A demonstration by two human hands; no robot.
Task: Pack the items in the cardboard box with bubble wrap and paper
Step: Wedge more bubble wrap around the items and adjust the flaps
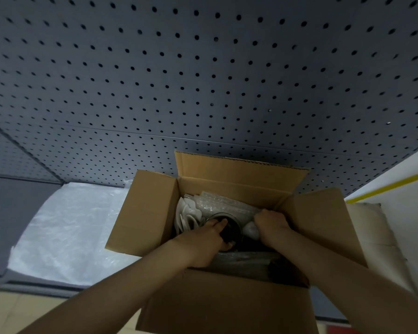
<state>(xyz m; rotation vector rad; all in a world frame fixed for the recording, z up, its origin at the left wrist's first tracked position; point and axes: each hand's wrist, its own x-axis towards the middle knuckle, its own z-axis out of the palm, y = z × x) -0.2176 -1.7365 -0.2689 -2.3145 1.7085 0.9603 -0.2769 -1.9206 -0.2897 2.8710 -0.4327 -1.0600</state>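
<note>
Both hands are down inside the open cardboard box (227,307), which sits on a grey bench top with all four flaps folded outward. The left hand (204,239) reaches in from the near left corner, its fingers (219,224) curled over the rim of a dark round bowl (232,231) in the middle of the box; it grasps the bowl by that rim. The right hand (272,222) is clenched into a fist near the right wall of the box, closed on a bunch of bubble wrap (227,203) that spreads from there toward the far wall. White plates (187,216), standing on edge, lean against the left wall of the box, just beside the bowl. Another wrapped bundle (246,260), dark under its clear wrap, lies along the near wall below the forearms. Outside the box, a sheet of white packing paper (65,227) lies flat on the bench top to the left, touching the left flap. A grey pegboard (203,80) rises behind the far edge of the bench.
</note>
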